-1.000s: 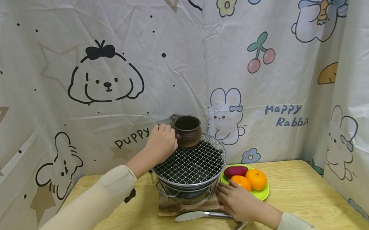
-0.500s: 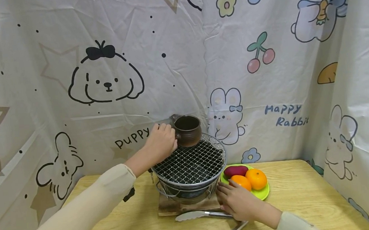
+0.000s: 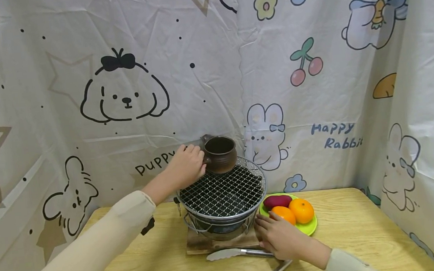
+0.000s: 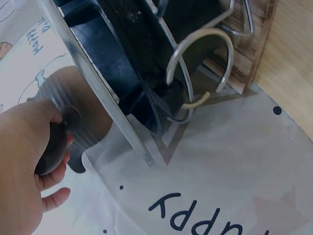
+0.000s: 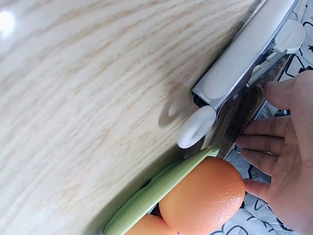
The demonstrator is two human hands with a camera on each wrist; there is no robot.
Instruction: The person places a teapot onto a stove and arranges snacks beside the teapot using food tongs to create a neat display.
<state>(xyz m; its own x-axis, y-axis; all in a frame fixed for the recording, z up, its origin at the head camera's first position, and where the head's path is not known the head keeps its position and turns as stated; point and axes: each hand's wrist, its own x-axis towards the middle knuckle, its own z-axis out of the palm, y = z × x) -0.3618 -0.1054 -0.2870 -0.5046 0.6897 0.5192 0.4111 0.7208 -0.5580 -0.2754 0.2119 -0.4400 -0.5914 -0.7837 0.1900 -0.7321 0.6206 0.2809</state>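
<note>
A brown clay pot [image 3: 221, 157] with a spout and a side handle sits at the back of the round grill's wire mesh [image 3: 225, 194]. My left hand [image 3: 185, 165] is at that handle. In the left wrist view its fingers curl loosely round the dark handle [image 4: 53, 149], against the palm. My right hand [image 3: 282, 236] holds nothing, its fingers relaxed, between the grill and a green plate [image 3: 311, 229]. In the right wrist view a fingertip is right at an orange [image 5: 203, 196] on the plate. Metal tongs [image 3: 254, 253] lie beneath this hand, partly hidden by it.
Under the grill is a wooden board [image 3: 202, 245]. The plate also bears another orange [image 3: 301, 211] and a purple sweet potato [image 3: 277, 201]. A small black object [image 3: 147, 227] shows beside the left sleeve. A printed curtain [image 3: 122, 96] stands close behind the table.
My left hand has slid slightly left along the handle, away from the pot's body, baring more of the handle. The pot and my right hand have stayed in place.
</note>
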